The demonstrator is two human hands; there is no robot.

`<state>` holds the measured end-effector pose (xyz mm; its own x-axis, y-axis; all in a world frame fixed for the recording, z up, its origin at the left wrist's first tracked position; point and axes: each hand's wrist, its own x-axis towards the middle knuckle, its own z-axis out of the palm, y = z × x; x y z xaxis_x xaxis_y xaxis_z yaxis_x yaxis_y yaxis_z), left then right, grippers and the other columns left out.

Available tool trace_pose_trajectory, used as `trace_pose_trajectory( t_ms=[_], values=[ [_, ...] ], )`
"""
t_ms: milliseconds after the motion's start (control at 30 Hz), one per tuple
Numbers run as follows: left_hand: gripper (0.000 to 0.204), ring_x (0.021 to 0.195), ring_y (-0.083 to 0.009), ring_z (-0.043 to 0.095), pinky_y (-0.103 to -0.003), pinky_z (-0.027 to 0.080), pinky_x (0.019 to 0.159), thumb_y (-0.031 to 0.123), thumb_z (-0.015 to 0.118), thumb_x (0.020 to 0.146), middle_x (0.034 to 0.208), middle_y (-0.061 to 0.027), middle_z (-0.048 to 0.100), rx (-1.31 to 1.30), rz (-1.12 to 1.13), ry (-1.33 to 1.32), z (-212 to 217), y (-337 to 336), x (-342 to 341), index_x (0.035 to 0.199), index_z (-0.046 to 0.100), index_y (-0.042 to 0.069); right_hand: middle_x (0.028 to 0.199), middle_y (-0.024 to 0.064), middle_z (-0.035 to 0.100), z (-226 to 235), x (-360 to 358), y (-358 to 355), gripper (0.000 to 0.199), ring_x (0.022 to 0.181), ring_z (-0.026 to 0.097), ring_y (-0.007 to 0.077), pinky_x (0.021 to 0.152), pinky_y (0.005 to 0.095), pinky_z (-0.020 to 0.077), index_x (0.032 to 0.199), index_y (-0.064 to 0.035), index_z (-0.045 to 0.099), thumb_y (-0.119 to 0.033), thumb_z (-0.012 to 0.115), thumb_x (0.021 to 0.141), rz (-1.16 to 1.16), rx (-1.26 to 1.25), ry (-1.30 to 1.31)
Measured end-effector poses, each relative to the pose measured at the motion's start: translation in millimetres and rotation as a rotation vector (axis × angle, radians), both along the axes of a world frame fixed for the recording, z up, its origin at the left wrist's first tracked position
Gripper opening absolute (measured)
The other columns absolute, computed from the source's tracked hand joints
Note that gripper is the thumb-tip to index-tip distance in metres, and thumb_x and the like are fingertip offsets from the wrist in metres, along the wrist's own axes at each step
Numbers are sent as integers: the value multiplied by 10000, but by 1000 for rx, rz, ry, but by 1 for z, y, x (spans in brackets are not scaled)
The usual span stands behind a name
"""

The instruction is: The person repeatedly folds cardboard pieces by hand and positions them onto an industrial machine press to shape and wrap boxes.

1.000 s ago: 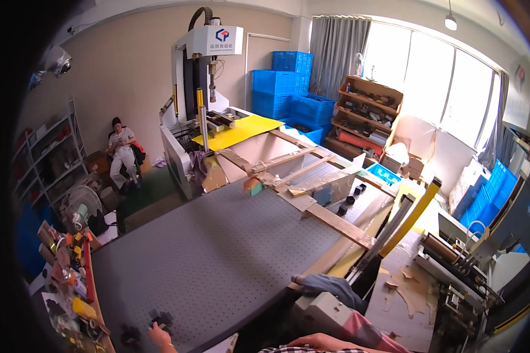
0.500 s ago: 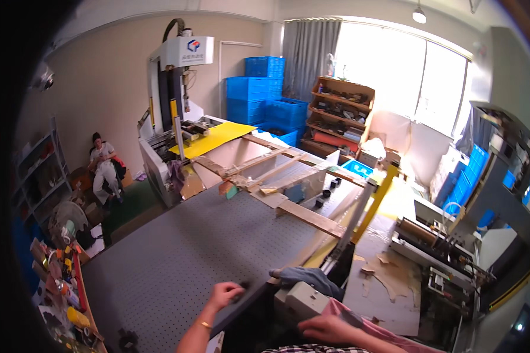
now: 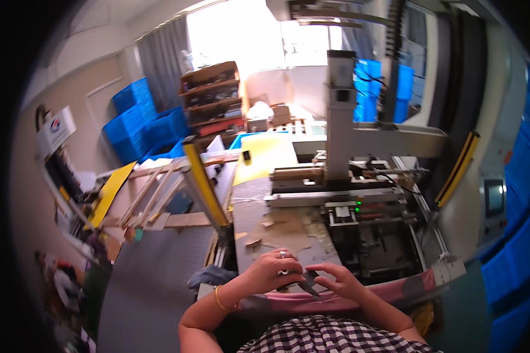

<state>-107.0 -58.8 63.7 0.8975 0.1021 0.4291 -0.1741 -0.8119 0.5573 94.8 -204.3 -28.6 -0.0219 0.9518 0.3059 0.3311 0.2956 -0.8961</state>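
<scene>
In front of my body both hands meet over a pink cloth (image 3: pixel 394 292). My left hand (image 3: pixel 271 272), with a ring and a bangle, has its fingers bent round a small dark grey piece (image 3: pixel 310 285), thin and folded or angular. From the other side, my right hand (image 3: pixel 339 282) pinches the same piece between thumb and fingers. Its exact kind cannot be made out, and the left fingers hide part of it. Just past the hands lies a grey board (image 3: pixel 321 250) with torn brown scraps (image 3: pixel 266 224).
A machine with a roller (image 3: pixel 297 174) and upright column (image 3: pixel 337 129) stands ahead to the right. Left are a perforated grey table (image 3: pixel 153 282), a yellow post (image 3: pixel 203 185) and a crumpled blue-grey cloth (image 3: pixel 211 276). Blue crates (image 3: pixel 136 117) and a wooden shelf (image 3: pixel 212 97) stand farther back.
My view has swung right, from the perforated table toward the roller machine. The left hand has left the table edge and joined the right hand at the dark grey piece.
</scene>
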Motion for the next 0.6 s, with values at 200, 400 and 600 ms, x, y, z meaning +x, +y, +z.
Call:
trace_pose_trajectory(
  t_ms=[200, 400, 600],
  values=[
    [134, 914, -234, 640, -329, 526, 774, 123, 781, 792, 974, -96, 660, -227, -98, 257, -9, 25, 74, 898, 714, 78, 1195, 119, 642, -5, 60, 8, 453, 1121, 594, 231, 979, 337, 450, 1291, -61, 588, -242, 699, 890, -85, -7, 150],
    [316, 1072, -301, 530, -407, 455, 916, 187, 827, 722, 1066, -84, 608, -48, 8, 200, -58, 72, 126, 1003, 690, 135, 1145, 104, 637, -5, 112, 54, 548, 1099, 561, 273, 958, 377, 459, 1271, -87, 602, -305, 775, 799, -324, 155, -114],
    [464, 1126, -312, 530, -421, 445, 962, 144, 835, 676, 1143, -83, 628, 73, 164, -114, -58, 102, 180, 1101, 656, 91, 1143, 67, 647, 14, 173, 96, 605, 1065, 568, 278, 1002, 403, 399, 1309, -55, 552, -292, 769, 796, -383, 324, -440]
  ],
)
